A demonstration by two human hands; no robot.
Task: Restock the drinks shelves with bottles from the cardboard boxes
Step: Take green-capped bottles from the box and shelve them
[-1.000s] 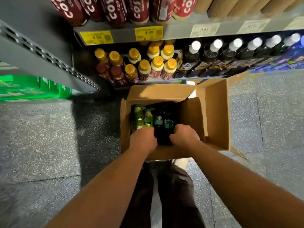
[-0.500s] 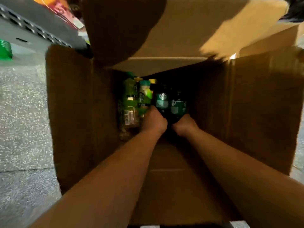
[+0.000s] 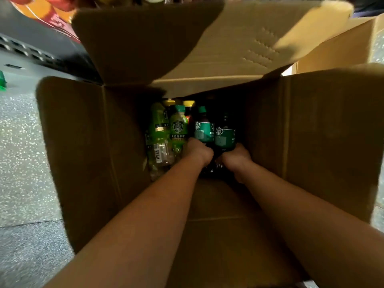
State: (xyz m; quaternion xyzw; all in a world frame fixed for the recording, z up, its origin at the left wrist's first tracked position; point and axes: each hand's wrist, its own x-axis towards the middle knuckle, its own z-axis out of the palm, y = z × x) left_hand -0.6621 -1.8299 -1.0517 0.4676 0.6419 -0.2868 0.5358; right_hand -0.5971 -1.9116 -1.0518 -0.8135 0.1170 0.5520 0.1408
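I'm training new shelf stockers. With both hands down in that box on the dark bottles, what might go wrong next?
The left hand and right hand seem to grip the dark bottles low down, so one may tip or slip when lifted. The light green bottles sit close beside the left hand; pulling up may knock them. The cardboard box is dim inside, hiding the grips.

Starbucks logo on bottles [image 3: 204,132]

Four bottles [image 3: 178,129] sit side by side in the cardboard box [image 3: 83,154] — seemingly with more behind them.
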